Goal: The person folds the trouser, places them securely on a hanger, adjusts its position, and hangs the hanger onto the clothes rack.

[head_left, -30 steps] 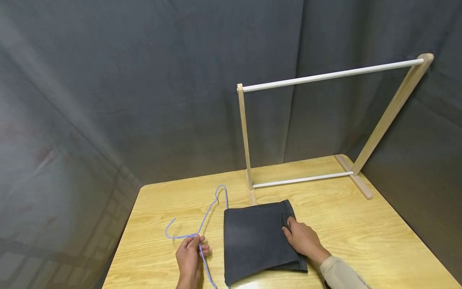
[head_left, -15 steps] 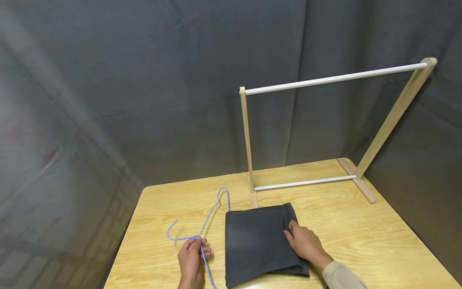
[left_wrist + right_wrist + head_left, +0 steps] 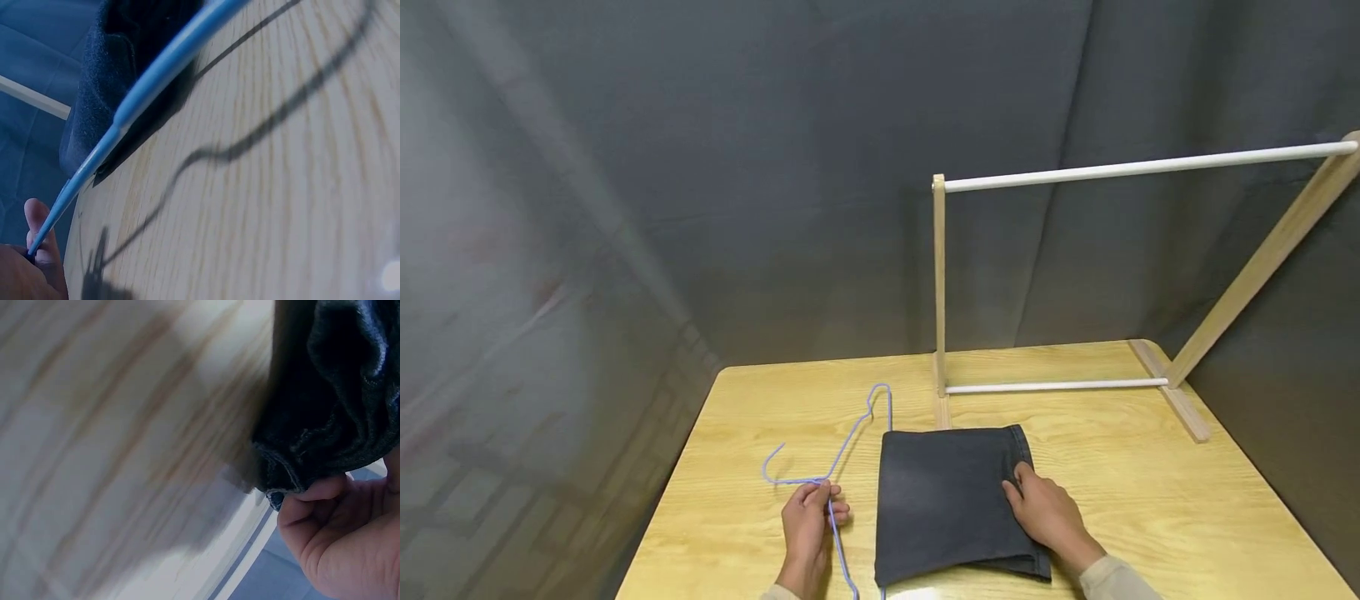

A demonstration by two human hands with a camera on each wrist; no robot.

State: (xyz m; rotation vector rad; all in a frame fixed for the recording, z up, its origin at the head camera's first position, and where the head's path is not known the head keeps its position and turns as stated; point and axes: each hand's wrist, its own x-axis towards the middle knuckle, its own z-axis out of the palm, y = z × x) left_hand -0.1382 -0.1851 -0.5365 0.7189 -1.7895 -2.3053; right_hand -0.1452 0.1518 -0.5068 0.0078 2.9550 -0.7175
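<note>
A lavender-blue wire hanger (image 3: pixel 851 435) lies on its side, its hook toward the left. My left hand (image 3: pixel 805 525) pinches it just below the hook, between thumb and fingers; in the left wrist view, the hanger wire (image 3: pixel 169 72) runs up from the fingertips. Folded dark trousers (image 3: pixel 951 504) lie to the right, covering part of the hanger. The hanger's far shoulder shows beyond their upper left corner. My right hand (image 3: pixel 1048 512) grips the trousers' right edge, thumb on top. The right wrist view shows bunched dark cloth (image 3: pixel 337 406) at its fingers.
Behind the trousers stands a wooden rack with a white top rail (image 3: pixel 1150 167) and a white lower rail (image 3: pixel 1060 386). Its left foot ends close to the trousers. The wooden table (image 3: pixel 1180 517) has dark curtains (image 3: pixel 820 208) around its back and sides.
The head view has shifted, so the rack, trousers and hanger appear farther right. Both hands keep their holds, and the hanger and trousers lie much the same.
</note>
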